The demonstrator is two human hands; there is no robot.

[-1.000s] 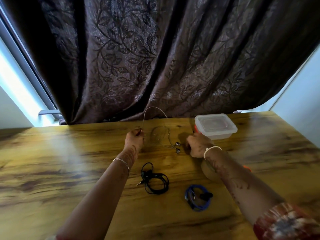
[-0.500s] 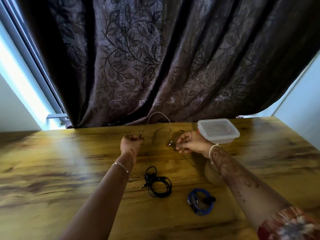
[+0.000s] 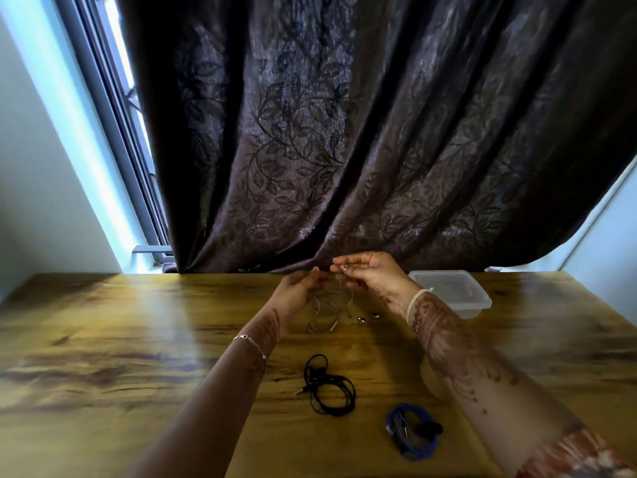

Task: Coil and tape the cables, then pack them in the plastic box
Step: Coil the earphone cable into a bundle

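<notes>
A thin silver earphone cable [image 3: 327,308] hangs in loose loops between my hands above the wooden table [image 3: 103,339]. My left hand [image 3: 298,293] pinches the cable at its fingertips. My right hand [image 3: 370,274] pinches the same cable a little higher, close beside the left. The cable's two earbuds [image 3: 368,318] lie on the table below my right hand. A coiled black cable [image 3: 327,389] lies nearer to me, and a coiled blue cable [image 3: 412,431] lies to its right. The clear plastic box [image 3: 458,294] stands lidded at the back right, partly hidden by my right wrist.
A dark patterned curtain [image 3: 344,150] hangs right behind the table's far edge. A window frame [image 3: 113,132] and a pale wall are at the left. A roll of tape [image 3: 432,377] lies mostly hidden under my right forearm.
Both hands have lifted off the table and come together. The right hand went from the earbuds up to the cable, which now hangs in loops. The camera tilted upward.
</notes>
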